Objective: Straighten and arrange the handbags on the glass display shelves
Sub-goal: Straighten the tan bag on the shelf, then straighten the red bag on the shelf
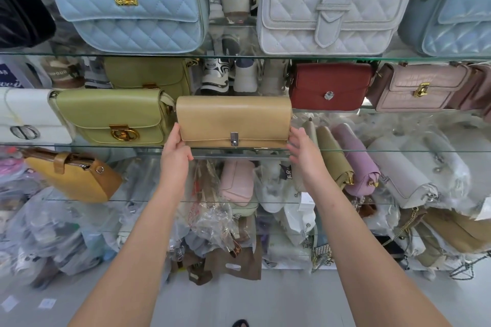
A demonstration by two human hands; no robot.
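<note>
A tan flap handbag (pixel 233 119) with a small silver clasp stands upright on the middle glass shelf (pixel 385 151), near its front edge. My left hand (pixel 175 150) grips the bag's lower left corner, thumb on the front. At the bag's right end my right hand (pixel 301 148) has its fingers spread, touching or nearly touching the side. A green bag (pixel 114 117) with a gold clasp stands right beside it on the left.
A white bag (pixel 26 114) stands far left. Red (pixel 329 86) and pink (pixel 422 86) bags stand on a shelf further back right. Two quilted bags, blue (pixel 127 2) and white (pixel 334 2), fill the upper shelf. A mustard bag (pixel 77 175) and plastic-wrapped bags lie below.
</note>
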